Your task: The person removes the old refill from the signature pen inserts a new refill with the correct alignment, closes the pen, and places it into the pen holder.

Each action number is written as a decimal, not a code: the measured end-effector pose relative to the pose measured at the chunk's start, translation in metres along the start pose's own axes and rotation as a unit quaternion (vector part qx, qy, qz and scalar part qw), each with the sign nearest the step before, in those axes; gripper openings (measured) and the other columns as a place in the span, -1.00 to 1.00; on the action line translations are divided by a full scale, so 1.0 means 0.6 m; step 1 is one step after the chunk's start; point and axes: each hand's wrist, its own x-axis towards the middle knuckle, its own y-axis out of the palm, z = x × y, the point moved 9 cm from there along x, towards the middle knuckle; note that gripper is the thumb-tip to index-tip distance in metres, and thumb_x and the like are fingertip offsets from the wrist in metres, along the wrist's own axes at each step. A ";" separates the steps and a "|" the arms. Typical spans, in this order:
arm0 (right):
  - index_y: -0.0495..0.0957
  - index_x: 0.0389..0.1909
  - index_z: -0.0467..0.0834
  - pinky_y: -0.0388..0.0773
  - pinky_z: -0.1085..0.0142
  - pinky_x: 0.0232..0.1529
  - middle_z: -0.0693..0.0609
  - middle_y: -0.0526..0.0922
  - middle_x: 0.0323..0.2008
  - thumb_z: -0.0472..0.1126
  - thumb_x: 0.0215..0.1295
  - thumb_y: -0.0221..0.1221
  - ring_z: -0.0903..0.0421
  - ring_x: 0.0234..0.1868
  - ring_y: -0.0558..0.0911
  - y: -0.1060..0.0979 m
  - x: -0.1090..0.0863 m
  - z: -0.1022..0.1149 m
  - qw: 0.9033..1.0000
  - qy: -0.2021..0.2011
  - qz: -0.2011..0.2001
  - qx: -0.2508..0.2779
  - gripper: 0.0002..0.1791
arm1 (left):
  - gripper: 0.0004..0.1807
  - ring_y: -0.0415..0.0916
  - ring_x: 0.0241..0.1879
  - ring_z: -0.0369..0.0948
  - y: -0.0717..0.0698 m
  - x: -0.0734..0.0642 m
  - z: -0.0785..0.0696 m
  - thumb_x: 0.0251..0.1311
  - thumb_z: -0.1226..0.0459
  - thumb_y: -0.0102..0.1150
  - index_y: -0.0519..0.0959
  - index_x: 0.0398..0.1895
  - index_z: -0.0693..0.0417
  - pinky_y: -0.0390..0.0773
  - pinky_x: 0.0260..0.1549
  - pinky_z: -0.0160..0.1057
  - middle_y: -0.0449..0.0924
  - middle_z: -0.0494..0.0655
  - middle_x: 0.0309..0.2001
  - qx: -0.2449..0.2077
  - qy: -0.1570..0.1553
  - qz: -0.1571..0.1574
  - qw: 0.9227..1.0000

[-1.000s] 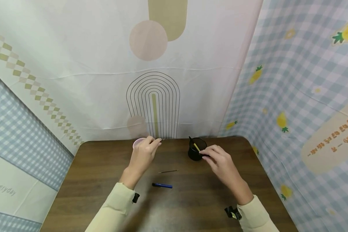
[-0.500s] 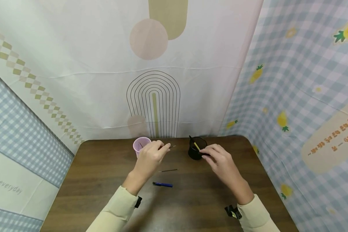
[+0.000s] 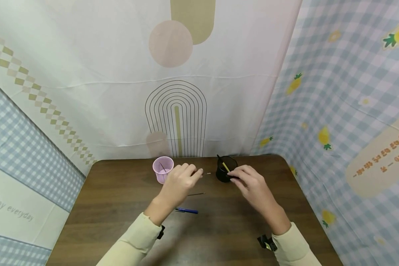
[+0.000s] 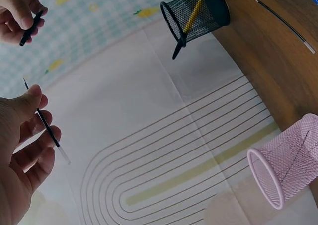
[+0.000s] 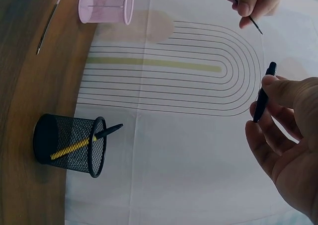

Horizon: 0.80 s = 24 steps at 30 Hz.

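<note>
My left hand (image 3: 180, 183) pinches a thin pen refill (image 4: 48, 128) between thumb and fingers, dark along most of its length with a clear end. It hovers just right of the pink mesh pen cup (image 3: 158, 176). Next to the black mesh pen cup (image 3: 222, 176), my right hand (image 3: 251, 181) holds a short black pen piece (image 5: 265, 92), perhaps a cap or barrel section. A yellow pen with a black end (image 5: 73, 148) leans inside the black cup. One thin refill (image 5: 107, 6) stands in the pink cup.
Another refill (image 3: 197, 194) lies on the brown wooden table (image 3: 239, 236), partly behind my left hand in the head view. Nearer me is a blue pen (image 3: 187, 211). A patterned cloth (image 3: 232, 111) hangs behind the table.
My left hand has moved right from over the pink cup, carrying the refill toward my right hand. The pink cup has come into view. My right hand stays nearly still.
</note>
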 end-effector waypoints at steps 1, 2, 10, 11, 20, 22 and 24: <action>0.75 -0.14 -0.16 0.58 0.46 -0.20 0.03 0.68 -0.13 -0.40 0.16 0.44 0.10 -0.12 0.66 0.000 0.000 0.001 1.000 -0.002 0.000 -0.001 -0.76 | -0.87 0.41 -0.51 -0.17 0.000 0.001 -0.002 0.32 0.23 0.30 0.75 -0.27 0.09 0.33 -0.57 -0.29 0.53 -0.11 -0.43 0.002 0.003 -0.001 1.000; 0.75 -0.14 -0.15 0.58 0.46 -0.21 0.03 0.68 -0.14 -0.40 0.16 0.44 0.11 -0.13 0.66 0.001 0.000 0.003 1.000 -0.004 0.001 -0.002 -0.76 | -0.87 0.41 -0.51 -0.17 -0.001 0.003 -0.004 0.33 0.23 0.28 0.75 -0.26 0.08 0.33 -0.57 -0.29 0.53 -0.11 -0.43 0.005 0.005 0.001 1.000; 0.77 -0.14 -0.17 0.62 0.36 -0.23 0.00 0.67 -0.16 -0.42 0.11 0.46 0.09 -0.16 0.64 0.005 0.001 0.012 1.000 -0.029 0.001 -0.013 -0.72 | -0.82 0.42 -0.46 -0.15 -0.003 0.013 -0.018 0.40 0.23 0.18 0.75 -0.25 0.06 0.34 -0.53 -0.28 0.55 -0.12 -0.39 0.012 0.016 0.009 1.000; 0.77 -0.14 -0.17 0.62 0.34 -0.23 0.00 0.67 -0.16 -0.42 0.11 0.46 0.09 -0.16 0.64 0.006 0.001 0.013 0.999 -0.031 0.001 -0.016 -0.73 | -0.82 0.42 -0.45 -0.15 -0.003 0.014 -0.019 0.40 0.24 0.18 0.75 -0.25 0.05 0.34 -0.52 -0.28 0.55 -0.13 -0.38 0.012 0.015 0.010 1.000; 0.77 -0.14 -0.18 0.65 0.26 -0.22 -0.01 0.68 -0.18 -0.44 0.10 0.46 0.06 -0.15 0.64 0.013 0.003 0.021 0.998 -0.044 0.007 -0.034 -0.72 | -0.78 0.43 -0.42 -0.16 0.003 0.019 -0.034 0.39 0.30 0.08 0.75 -0.26 0.01 0.34 -0.51 -0.27 0.55 -0.15 -0.37 0.021 0.021 0.011 1.000; 0.77 -0.14 -0.17 0.66 0.26 -0.22 -0.01 0.68 -0.17 -0.43 0.10 0.46 0.07 -0.15 0.64 0.016 0.003 0.023 0.998 -0.045 0.011 -0.038 -0.72 | -0.79 0.43 -0.42 -0.16 0.004 0.019 -0.037 0.37 0.30 0.09 0.75 -0.26 0.01 0.35 -0.50 -0.26 0.55 -0.15 -0.37 0.024 0.024 0.011 0.999; 0.77 -0.14 -0.17 0.66 0.26 -0.23 -0.01 0.68 -0.17 -0.41 0.11 0.46 0.07 -0.16 0.63 0.017 0.003 0.025 0.998 -0.044 0.015 -0.040 -0.73 | -0.81 0.44 -0.40 -0.15 0.005 0.019 -0.039 0.34 0.31 0.12 0.75 -0.25 0.02 0.34 -0.49 -0.26 0.55 -0.14 -0.36 0.024 0.026 0.016 0.999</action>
